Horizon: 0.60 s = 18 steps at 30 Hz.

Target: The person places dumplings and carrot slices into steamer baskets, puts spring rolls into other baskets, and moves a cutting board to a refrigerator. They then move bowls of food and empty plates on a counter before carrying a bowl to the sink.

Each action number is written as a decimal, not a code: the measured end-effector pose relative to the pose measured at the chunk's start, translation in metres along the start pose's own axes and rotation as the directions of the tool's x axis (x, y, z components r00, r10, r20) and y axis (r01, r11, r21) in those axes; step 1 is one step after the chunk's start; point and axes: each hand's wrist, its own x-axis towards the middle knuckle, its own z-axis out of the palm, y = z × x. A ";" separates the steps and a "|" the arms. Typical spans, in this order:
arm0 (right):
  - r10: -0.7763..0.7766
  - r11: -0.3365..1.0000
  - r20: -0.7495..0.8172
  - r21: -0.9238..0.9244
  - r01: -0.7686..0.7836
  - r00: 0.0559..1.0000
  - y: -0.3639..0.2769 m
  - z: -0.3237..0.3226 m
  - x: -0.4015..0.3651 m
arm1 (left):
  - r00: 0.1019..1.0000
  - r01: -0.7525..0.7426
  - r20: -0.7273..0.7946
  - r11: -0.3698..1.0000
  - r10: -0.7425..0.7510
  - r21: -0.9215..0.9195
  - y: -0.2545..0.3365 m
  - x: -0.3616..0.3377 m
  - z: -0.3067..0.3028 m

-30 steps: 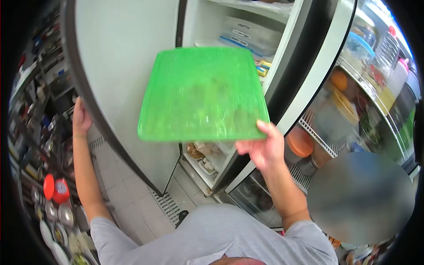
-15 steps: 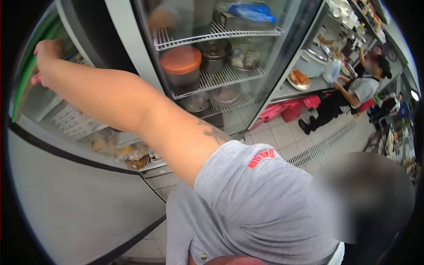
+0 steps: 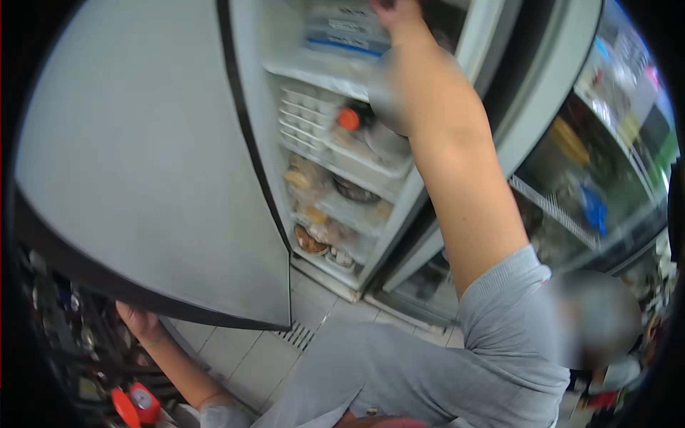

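Note:
My right hand [image 3: 397, 10] reaches high into the open freezer, beside stacked white and blue boxes [image 3: 346, 32] on the upper shelf. Its fingers are blurred and partly cut off by the frame's top, so any hold is unclear. At the lower left, my left hand [image 3: 140, 322] grips the outer edge of the grey door [image 3: 150, 157], with its fingertips partly hidden there. Below the boxes, an egg-tray-like white rack [image 3: 307, 118] stands beside a container with an orange lid [image 3: 348, 118]. Bagged food [image 3: 303, 178] lies on a lower shelf.
A glass-doored fridge [image 3: 560, 210] with wire shelves stands to the right. A red dial scale [image 3: 135, 405] is at the lower left, near cluttered shelving. The tiled floor [image 3: 242, 357] has a drain grate [image 3: 296, 335]. Blurred round patches cover parts of the view.
The view has swung left, so the open freezer is now central. My right arm now points upward instead of left. My left hand has come into view at the door's edge.

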 end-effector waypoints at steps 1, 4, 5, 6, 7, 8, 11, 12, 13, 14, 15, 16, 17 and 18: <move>-0.017 0.999 -0.073 -0.029 0.015 0.997 0.005 -0.010 0.014 | 0.999 0.004 0.033 0.999 -0.005 0.039 -0.001 -0.002 0.014; -0.022 0.990 -0.168 -0.138 -0.002 0.985 0.031 -0.021 0.009 | 0.996 -0.004 0.092 1.000 0.004 -0.003 -0.004 -0.008 0.050; 0.006 0.983 -0.130 -0.181 -0.029 0.992 0.041 -0.020 -0.006 | 0.996 -0.010 0.090 1.000 0.010 -0.004 -0.007 -0.006 0.066; 0.062 0.961 0.020 -0.271 -0.055 0.998 0.052 -0.026 -0.029 | 0.996 0.001 0.090 1.000 -0.002 0.002 -0.008 -0.008 0.087; 0.139 0.931 0.125 -0.355 -0.087 0.982 0.062 -0.027 -0.064 | 0.995 0.023 0.092 1.000 -0.024 0.008 -0.010 -0.010 0.102; 0.211 0.924 0.252 -0.367 -0.109 0.945 0.070 -0.034 -0.105 | 0.987 0.048 0.155 0.999 -0.047 -0.003 -0.014 -0.013 0.108; 0.267 0.827 0.565 -0.551 0.116 0.781 0.056 -0.065 -0.254 | 0.998 0.007 0.066 0.998 -0.011 0.066 -0.028 -0.030 0.157; 0.368 0.820 0.480 -0.571 -0.034 0.796 0.049 -0.089 -0.300 | 0.998 0.043 0.046 0.997 -0.046 0.063 -0.043 -0.040 0.141; 0.461 0.775 0.479 -0.628 -0.075 0.747 0.042 -0.117 -0.340 | 0.927 0.027 0.374 0.996 0.005 -0.079 -0.048 -0.041 0.147; 0.556 0.675 0.447 -0.735 -0.067 0.700 0.022 -0.138 -0.378 | 0.941 0.042 0.336 0.998 -0.025 -0.044 -0.060 -0.043 0.153; 0.603 0.682 0.412 -0.710 -0.175 0.683 0.017 -0.171 -0.412 | 0.969 -0.013 0.245 0.998 -0.003 0.063 -0.068 -0.045 0.169; 0.619 0.636 0.327 -0.742 -0.212 0.714 0.015 -0.204 -0.439 | 0.904 0.025 0.426 1.000 -0.027 0.010 -0.075 -0.030 0.191; 0.635 0.595 0.245 -0.760 -0.262 0.733 0.008 -0.235 -0.464 | 0.917 0.004 0.400 1.000 -0.014 0.025 -0.087 -0.020 0.213; 0.591 0.545 0.110 -0.785 -0.295 0.799 -0.007 -0.261 -0.490 | 0.875 0.038 0.485 0.999 -0.016 -0.035 -0.093 -0.019 0.256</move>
